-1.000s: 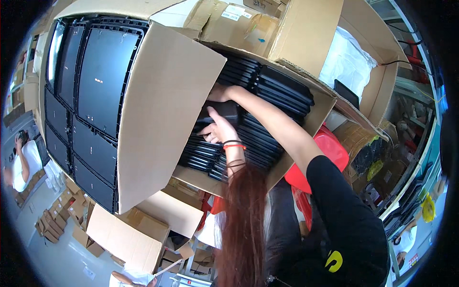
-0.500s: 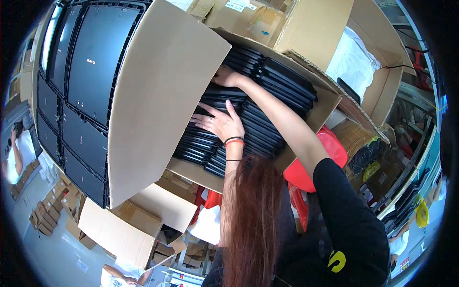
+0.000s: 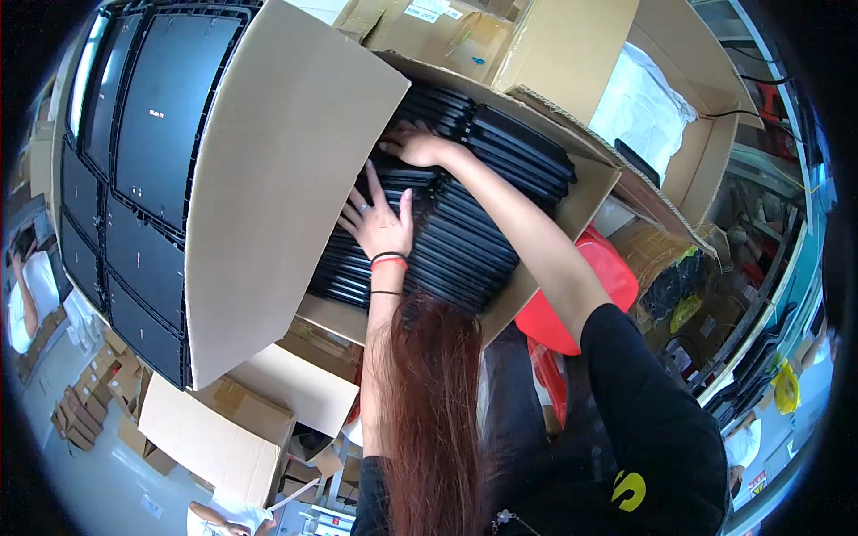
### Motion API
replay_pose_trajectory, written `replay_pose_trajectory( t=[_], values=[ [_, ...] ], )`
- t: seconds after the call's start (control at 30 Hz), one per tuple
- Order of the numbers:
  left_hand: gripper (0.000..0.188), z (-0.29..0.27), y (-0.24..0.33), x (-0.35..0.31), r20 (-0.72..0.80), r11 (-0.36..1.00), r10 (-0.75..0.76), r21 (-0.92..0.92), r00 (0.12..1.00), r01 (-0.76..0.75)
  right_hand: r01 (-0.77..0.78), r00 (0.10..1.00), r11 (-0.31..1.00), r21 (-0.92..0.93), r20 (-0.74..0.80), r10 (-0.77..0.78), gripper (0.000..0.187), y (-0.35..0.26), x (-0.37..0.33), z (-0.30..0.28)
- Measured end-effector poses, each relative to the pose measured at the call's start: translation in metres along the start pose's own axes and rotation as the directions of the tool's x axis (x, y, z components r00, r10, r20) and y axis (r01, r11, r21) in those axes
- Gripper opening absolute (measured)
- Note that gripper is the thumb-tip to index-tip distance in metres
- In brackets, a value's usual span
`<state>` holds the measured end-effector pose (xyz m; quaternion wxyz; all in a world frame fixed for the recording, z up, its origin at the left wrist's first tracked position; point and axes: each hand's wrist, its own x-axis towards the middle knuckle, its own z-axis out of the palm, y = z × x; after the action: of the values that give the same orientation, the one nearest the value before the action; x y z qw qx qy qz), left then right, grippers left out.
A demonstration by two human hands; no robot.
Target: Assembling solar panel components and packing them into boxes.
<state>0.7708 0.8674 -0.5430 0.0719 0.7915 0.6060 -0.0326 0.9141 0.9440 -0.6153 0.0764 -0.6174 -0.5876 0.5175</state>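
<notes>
A large open cardboard box [image 3: 594, 192] holds rows of thin black plastic panels [image 3: 465, 237], stacked on edge and packed close together. My left hand [image 3: 384, 228] rests on the panels with its fingers spread; a ring and wrist bands show on it. Farther in, my right hand [image 3: 416, 146] reaches down to the panels beside the box's left flap [image 3: 286, 179]. Its fingers look stretched out and slightly apart, with the tips low among the dark panels. I see nothing lifted in either hand.
Large black moulded frames [image 3: 165, 134] stand beyond the flap at the left. Another open box [image 3: 715, 170] with a white plastic bag [image 3: 645, 112] sits at the far right. A red stool [image 3: 590, 290] is near my right arm. Hanging hair [image 3: 433, 393] covers part of my left forearm.
My left hand has turned, its fingers now pointing more toward the far side. My right hand shows more fully from behind the flap. The whole view has shifted slightly.
</notes>
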Motion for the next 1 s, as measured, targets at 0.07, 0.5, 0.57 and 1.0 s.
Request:
replay_pose_trajectory(
  t=[0.07,0.5,0.57,1.0],
  values=[
    [0.076,0.0,-0.004,0.001,-0.043,1.0,-0.004,0.004,0.999,0.004,-0.189,0.981,0.981,0.042,-0.024,0.191,0.055,-0.006,-0.014,0.004],
    [0.063,-0.007,-0.019,0.013,-0.04,0.92,0.378,-0.099,0.925,-0.38,-0.133,0.87,0.918,0.374,-0.399,0.288,0.029,0.002,-0.021,0.009],
    [0.062,-0.005,-0.015,0.014,-0.057,0.937,0.327,-0.108,0.943,-0.331,-0.197,0.838,0.911,0.363,-0.42,0.348,0.029,0.006,-0.023,0.01],
    [0.037,0.003,-0.019,0.038,-0.118,0.907,0.371,-0.168,0.921,-0.387,-0.136,0.99,0.984,0.115,0.06,0.13,0.042,-0.006,-0.034,-0.014]
  ],
)
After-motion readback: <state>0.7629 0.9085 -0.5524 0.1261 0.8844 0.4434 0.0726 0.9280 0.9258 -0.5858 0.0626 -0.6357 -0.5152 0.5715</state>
